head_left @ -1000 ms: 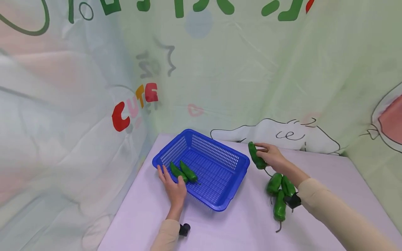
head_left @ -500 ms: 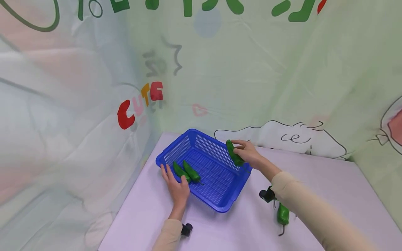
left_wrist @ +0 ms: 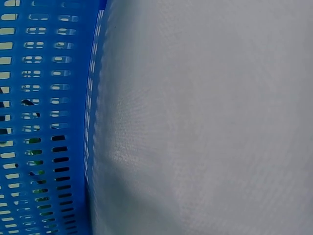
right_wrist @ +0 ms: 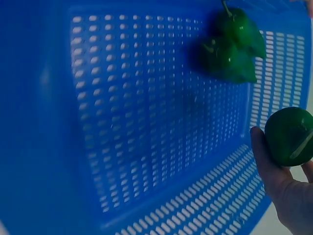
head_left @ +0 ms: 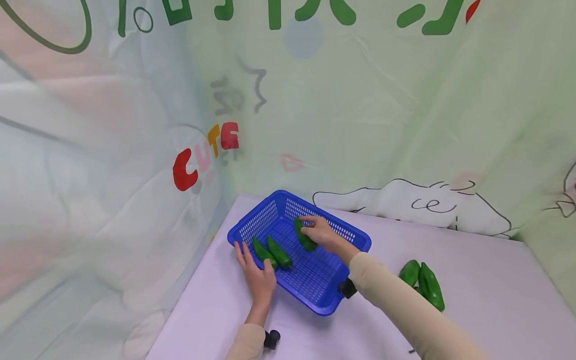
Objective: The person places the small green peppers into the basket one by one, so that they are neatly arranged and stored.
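Observation:
In the head view the right hand (head_left: pixel 322 233) pinches a green pepper (head_left: pixel 305 239) over the inside of a blue basket (head_left: pixel 320 306). The right wrist view shows that pepper (right_wrist: pixel 289 137) between the thumb and fingers of the right hand (right_wrist: pixel 288 196), above the basket's mesh. Two more peppers (head_left: pixel 279 253) lie side by side at the basket's left. The left hand (head_left: pixel 258 280) rests on the basket's near left rim, fingers spread and fairly straight. Only the basket's slotted wall (left_wrist: pixel 49 122) shows in the left wrist view, without the hand.
Several green peppers (head_left: pixel 431 287) lie on the pale table (head_left: pixel 486 300) to the right of the basket, partly hidden by the right sleeve (head_left: pixel 405 305). Printed cloth (head_left: pixel 382 125) hangs behind and at the left of the table.
The right hand has carried its pepper leftward from beside the basket to over its inside. The left hand has stayed on the rim. The view has shifted slightly.

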`<state>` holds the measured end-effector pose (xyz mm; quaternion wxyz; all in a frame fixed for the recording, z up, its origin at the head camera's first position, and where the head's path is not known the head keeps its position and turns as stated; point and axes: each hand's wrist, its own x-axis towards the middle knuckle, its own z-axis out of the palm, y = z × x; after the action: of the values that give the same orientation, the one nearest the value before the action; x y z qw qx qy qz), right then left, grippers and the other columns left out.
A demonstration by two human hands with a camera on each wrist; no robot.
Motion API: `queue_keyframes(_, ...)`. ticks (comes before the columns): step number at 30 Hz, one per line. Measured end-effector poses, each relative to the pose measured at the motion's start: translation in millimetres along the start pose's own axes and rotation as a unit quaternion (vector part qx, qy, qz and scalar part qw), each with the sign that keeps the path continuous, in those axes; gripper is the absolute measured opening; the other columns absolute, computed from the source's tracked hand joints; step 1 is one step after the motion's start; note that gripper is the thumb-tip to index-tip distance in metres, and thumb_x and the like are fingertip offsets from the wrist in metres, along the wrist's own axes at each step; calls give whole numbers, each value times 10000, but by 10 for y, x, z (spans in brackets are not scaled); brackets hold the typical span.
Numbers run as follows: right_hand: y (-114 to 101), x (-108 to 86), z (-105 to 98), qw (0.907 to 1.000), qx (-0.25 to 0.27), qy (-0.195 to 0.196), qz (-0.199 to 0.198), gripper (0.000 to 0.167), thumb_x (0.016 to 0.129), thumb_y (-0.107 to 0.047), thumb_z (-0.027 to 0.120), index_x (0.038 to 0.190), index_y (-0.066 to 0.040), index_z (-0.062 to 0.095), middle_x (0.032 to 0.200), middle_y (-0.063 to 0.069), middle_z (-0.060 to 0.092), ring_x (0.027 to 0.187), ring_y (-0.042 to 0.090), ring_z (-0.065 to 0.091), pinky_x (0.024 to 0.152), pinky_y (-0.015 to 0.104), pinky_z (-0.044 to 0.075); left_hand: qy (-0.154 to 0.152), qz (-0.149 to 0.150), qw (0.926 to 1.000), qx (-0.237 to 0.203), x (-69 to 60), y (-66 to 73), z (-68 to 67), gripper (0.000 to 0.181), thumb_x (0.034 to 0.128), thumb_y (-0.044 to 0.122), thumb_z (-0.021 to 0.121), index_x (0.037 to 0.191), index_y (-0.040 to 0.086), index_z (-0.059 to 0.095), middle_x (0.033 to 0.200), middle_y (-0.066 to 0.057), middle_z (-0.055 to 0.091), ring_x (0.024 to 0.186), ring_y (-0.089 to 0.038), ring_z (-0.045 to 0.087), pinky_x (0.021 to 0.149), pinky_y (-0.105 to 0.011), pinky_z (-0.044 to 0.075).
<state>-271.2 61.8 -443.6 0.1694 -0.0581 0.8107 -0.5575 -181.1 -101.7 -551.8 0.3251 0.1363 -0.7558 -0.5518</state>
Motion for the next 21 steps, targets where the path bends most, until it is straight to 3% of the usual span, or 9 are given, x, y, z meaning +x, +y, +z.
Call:
queue_keyframes(5, 49, 102, 254, 9998, -171, -95, 60, 435, 941, 4, 525, 1374, 36, 534, 1300, 299, 551, 1081, 369, 624, 817, 428, 558, 53, -27, 10000, -23, -11, -3, -4, 766, 828, -10, 558, 1530, -40, 253, 1647, -84, 61, 1486, -337, 147, 1130, -569, 242)
queue_keyframes(11, 94, 141, 472, 9981, -612, -96, -34, 417, 922, 20, 565, 1338, 49, 564, 1283, 299, 566, 1091, 388, 622, 810, 419, 554, 63, -2, 10000, 35, 14, 13, 19, 765, 827, -9, 557, 1528, -45, 254, 1647, -84, 61, 1486, -326, 156, 1134, -557, 245)
queue_keyframes(15, 202, 155, 568, 9971, -742, -127, -95, 413, 915, 18, 583, 1328, 38, 576, 1336, 304, 524, 1127, 399, 599, 843, 444, 543, 81, 16, 10000, 31, 7, -8, 23, 769, 820, -13, 553, 1529, -44, 254, 1648, -79, 59, 1485, -318, 160, 1135, -551, 247)
queue_keyframes(21, 270, 184, 609, 9985, -535, 11, 76, 427, 902, 35, 588, 1328, 39, 576, 1369, 303, 494, 1172, 420, 565, 888, 482, 522, 52, 4, 10000, 8, 11, -23, 21, 771, 826, -17, 557, 1533, -38, 249, 1650, -69, 53, 1486, -312, 158, 1135, -553, 245)
